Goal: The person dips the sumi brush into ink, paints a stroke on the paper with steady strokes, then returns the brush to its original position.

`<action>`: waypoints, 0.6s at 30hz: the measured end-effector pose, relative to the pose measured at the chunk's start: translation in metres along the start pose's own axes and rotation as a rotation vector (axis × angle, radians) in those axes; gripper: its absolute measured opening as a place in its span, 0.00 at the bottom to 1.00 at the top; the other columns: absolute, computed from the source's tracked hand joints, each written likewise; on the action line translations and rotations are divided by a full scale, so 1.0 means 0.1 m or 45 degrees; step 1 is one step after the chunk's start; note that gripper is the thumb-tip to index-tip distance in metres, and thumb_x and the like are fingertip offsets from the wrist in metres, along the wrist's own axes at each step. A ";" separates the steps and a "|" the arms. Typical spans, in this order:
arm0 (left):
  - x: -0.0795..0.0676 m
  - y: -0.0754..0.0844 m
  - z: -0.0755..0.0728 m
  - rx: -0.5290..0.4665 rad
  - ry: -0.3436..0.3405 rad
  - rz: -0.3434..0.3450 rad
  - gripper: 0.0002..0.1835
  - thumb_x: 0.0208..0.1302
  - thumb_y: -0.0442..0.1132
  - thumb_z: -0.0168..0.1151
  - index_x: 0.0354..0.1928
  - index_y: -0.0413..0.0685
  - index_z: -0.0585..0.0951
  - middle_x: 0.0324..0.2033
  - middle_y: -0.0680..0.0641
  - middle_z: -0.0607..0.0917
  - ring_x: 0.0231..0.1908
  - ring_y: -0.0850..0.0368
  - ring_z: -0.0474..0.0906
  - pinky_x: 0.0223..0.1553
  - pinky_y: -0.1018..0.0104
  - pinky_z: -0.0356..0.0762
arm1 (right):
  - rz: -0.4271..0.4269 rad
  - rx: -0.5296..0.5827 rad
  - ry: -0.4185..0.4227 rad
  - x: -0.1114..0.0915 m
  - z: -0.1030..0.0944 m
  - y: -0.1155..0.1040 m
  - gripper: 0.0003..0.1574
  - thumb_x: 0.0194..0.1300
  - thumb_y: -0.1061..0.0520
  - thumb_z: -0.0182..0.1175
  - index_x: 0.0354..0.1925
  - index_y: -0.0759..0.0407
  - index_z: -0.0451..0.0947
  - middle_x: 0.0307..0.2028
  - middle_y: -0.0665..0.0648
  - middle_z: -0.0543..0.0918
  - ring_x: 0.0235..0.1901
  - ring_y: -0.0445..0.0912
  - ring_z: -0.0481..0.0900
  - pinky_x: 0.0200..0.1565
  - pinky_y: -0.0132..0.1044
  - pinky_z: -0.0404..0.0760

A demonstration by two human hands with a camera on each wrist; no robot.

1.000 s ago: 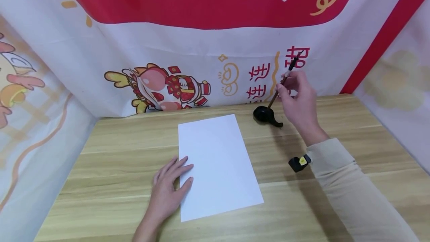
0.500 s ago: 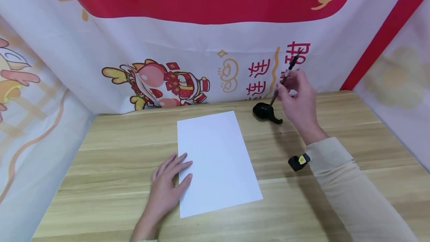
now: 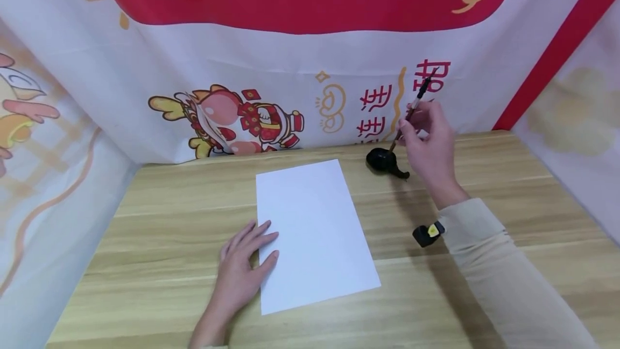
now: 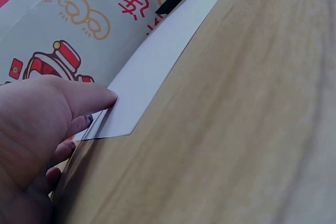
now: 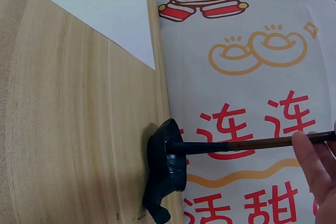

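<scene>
1. The printed backdrop (image 3: 286, 66) rises behind everything, with cartoon figures, red characters and a broad red panel.
2. The wood-grain table (image 3: 145, 263) runs up to the foot of that cloth.
3. The white paper (image 3: 315, 230) lies flat near the table's middle, its long axis running away from the person and slightly aslant; no marks show on it.
4. The right hand (image 3: 428, 136) is raised at the back of the table, to the right of the paper, with thumb and fingers pinching a brush shaft.
5. The left hand (image 3: 244, 268) rests on the paper's left edge, fingers spread and grasping nothing, well apart from the brush.
6. The brush (image 5: 262, 143) stands tilted in the right hand's pinch, its long axis slanting down leftward from the grip in the head view, with its upper end pointing up and to the right.
7. The black dish (image 3: 380, 160) sits just beyond the paper's far right corner, below and left of the grip. The brush's lower end is inside it; whether the hidden tip touches the bottom, I cannot tell. The right hand is clearly the nearer one.
8. A small black device (image 3: 426, 236) with a yellow mark hangs at the right cuff.
</scene>
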State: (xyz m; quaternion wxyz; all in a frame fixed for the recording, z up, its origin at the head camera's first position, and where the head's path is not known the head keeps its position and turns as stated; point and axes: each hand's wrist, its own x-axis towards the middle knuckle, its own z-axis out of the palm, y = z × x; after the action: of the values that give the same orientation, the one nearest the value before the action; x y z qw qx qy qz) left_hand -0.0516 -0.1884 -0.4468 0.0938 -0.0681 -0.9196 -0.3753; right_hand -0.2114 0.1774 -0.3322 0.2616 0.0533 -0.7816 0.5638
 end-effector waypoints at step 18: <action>0.01 0.04 -0.02 -0.031 -0.009 -0.031 0.21 0.65 0.39 0.76 0.60 0.53 0.88 0.73 0.48 0.81 0.79 0.36 0.65 0.77 0.27 0.48 | -0.074 0.079 0.103 -0.01 0.02 -0.09 0.17 0.77 0.65 0.63 0.61 0.65 0.77 0.46 0.50 0.85 0.44 0.42 0.86 0.44 0.30 0.91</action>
State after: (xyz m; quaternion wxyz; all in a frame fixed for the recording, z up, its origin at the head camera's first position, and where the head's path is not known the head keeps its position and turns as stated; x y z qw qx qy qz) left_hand -0.0516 -0.1870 -0.4427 0.0853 -0.0593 -0.9161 -0.3872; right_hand -0.2081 0.1718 -0.3256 0.3077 0.0613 -0.7505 0.5816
